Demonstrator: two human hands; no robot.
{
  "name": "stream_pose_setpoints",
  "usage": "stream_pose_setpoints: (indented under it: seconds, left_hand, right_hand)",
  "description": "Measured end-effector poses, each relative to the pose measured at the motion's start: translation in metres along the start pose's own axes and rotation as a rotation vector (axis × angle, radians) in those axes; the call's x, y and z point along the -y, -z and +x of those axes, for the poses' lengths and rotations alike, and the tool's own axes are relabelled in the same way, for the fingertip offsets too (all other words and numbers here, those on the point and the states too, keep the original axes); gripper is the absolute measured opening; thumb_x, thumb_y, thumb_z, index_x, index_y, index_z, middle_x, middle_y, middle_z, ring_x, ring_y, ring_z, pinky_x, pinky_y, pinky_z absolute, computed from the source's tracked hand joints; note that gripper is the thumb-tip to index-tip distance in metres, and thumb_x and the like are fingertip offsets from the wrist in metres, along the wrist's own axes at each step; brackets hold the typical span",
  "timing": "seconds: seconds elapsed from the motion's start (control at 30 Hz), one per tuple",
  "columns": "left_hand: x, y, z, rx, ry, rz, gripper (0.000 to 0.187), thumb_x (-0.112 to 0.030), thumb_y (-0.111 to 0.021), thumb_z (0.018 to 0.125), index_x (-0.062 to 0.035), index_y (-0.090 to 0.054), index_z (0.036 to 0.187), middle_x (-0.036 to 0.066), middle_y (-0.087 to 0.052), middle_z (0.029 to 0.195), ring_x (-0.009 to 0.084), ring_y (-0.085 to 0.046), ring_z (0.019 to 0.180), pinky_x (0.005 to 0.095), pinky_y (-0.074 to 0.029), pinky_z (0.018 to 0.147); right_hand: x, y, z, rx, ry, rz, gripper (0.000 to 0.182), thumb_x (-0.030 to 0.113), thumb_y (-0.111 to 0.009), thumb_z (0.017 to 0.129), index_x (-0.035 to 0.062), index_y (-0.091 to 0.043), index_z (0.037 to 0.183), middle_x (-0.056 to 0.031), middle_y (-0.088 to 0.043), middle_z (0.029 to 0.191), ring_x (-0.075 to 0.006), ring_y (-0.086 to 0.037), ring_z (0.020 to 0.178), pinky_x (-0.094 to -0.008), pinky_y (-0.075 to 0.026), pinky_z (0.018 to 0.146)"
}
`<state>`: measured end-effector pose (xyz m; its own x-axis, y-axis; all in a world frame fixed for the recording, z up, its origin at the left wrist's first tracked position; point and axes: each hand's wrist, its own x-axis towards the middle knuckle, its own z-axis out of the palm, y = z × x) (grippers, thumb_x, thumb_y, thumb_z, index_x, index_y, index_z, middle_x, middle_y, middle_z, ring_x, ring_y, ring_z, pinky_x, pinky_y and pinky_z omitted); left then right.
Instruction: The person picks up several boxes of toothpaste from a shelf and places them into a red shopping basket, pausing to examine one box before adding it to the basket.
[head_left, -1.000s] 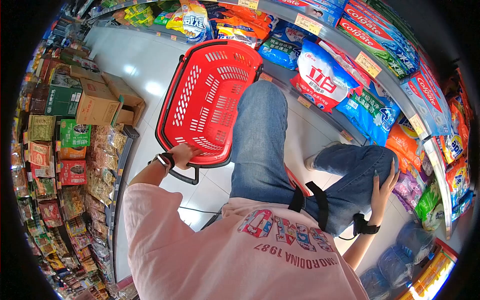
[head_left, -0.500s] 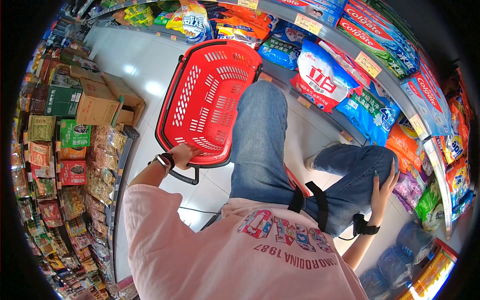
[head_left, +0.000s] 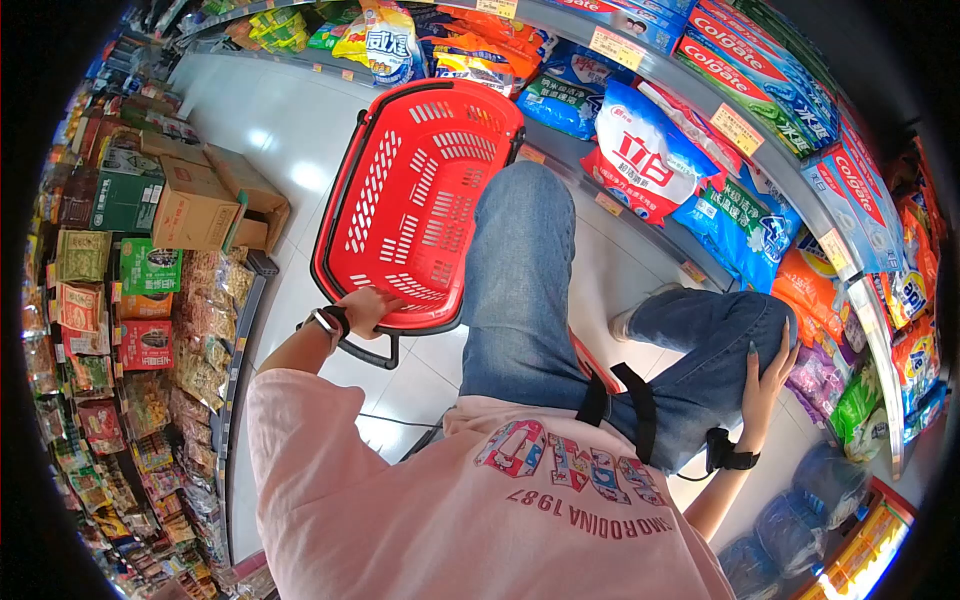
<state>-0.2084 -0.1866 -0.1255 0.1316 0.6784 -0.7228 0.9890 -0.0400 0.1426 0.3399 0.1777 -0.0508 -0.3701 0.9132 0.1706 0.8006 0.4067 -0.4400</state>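
Observation:
An empty red shopping basket (head_left: 395, 200) with a black rim and handle rests on the floor to the left of my bent knee. My left hand (head_left: 366, 310), with a watch at its wrist, is closed over the near-left rim of the basket. On the other side, my right hand (head_left: 768, 385) lies spread on my right knee, holding nothing. A black strap circles that wrist. Both of my legs are in blue jeans (head_left: 520, 260).
Shelves with detergent bags (head_left: 645, 155) and toothpaste boxes (head_left: 735, 50) curve along the front and right. Packaged food (head_left: 150, 345) and cardboard boxes (head_left: 195, 205) line the left. Wrapped blue water bottles (head_left: 790, 530) stand at the lower right.

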Motion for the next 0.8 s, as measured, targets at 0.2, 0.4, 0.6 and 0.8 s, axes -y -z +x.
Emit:
stream_pose_setpoints:
  seconds: [0.2,0.4,0.6,0.8]
  left_hand:
    - [-0.0013,0.0015,0.0,0.013,0.017,0.006,0.079,-0.023,-0.073,0.058,-0.0072,-0.043,0.129,0.016,-0.055,0.118,0.0309,-0.055,0.107,0.0396,-0.048,0.088]
    - [0.0015,-0.004,0.0017,0.025,0.023,0.015,0.082,-0.024,-0.073,0.058,-0.0085,-0.041,0.131,0.017,-0.054,0.121,0.0311,-0.054,0.109,0.0393,-0.047,0.089]
    - [0.0004,-0.0018,0.0014,0.035,0.034,0.0,0.08,-0.024,-0.073,0.058,-0.0085,-0.042,0.131,0.017,-0.054,0.121,0.031,-0.054,0.109,0.0396,-0.046,0.091]
    - [-0.0007,0.0009,0.0001,0.01,0.017,0.01,0.079,-0.025,-0.073,0.059,-0.0089,-0.042,0.13,0.017,-0.055,0.12,0.0308,-0.055,0.108,0.0396,-0.047,0.09]
  right_hand:
    - [0.0025,0.0009,-0.0001,0.007,-0.02,0.007,0.062,0.027,-0.057,0.087,0.0146,-0.029,0.142,-0.0226,-0.017,0.146,-0.0389,-0.016,0.136,-0.0472,-0.017,0.11]
    - [0.0023,0.0005,-0.0005,0.005,-0.016,0.011,0.063,0.027,-0.057,0.087,0.0147,-0.028,0.142,-0.0223,-0.017,0.146,-0.0385,-0.016,0.136,-0.0471,-0.016,0.11]
    - [0.0035,0.0012,-0.0001,0.006,-0.023,0.013,0.063,0.024,-0.057,0.087,0.0147,-0.028,0.142,-0.0218,-0.017,0.146,-0.0382,-0.016,0.136,-0.0469,-0.016,0.11]
    - [0.0037,0.0011,0.0002,0.001,-0.009,0.008,0.063,0.021,-0.057,0.086,0.015,-0.028,0.142,-0.0213,-0.018,0.146,-0.0384,-0.017,0.136,-0.0469,-0.017,0.11]
